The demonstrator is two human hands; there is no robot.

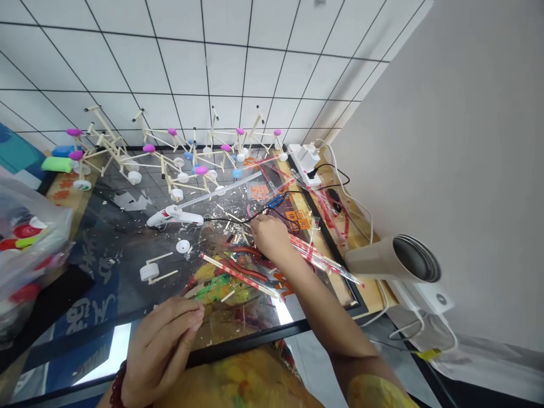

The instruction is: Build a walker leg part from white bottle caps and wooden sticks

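hanging low over the stick scraps: the right hand (271,235), knuckles up, its fingers bent down into the loose stick pieces (240,231); the tips were partly hidden, so whether this grip had closed on anything could not be told.
left hand: the left hand (164,345) was above the near edge of the tabletop (110,226), fingers curled with the thumb close beneath; nothing showed between them, though how tight that grip was could not be told.
stick pieces: they lay scattered mid-tabletop, under and to the left of the right hand, beside the red-handled pliers (244,269).
cord risk: the black cord (225,220) ran past the right fingertips; a snag there could have dragged the glue gun (176,217) through the crumbs.
glue risk: if the gun was hot, which did not show, a careless brush could have burned a finger.
wheel risk: a bump from the left hand could have skewed the two-stick piece with the white cap (149,272).
direction: the scraps pointed every way, with no shared long axis; the red-and-white chopstick wrapper (242,277) slanted from upper left to lower right, and the gun's nozzle seemed to face left.
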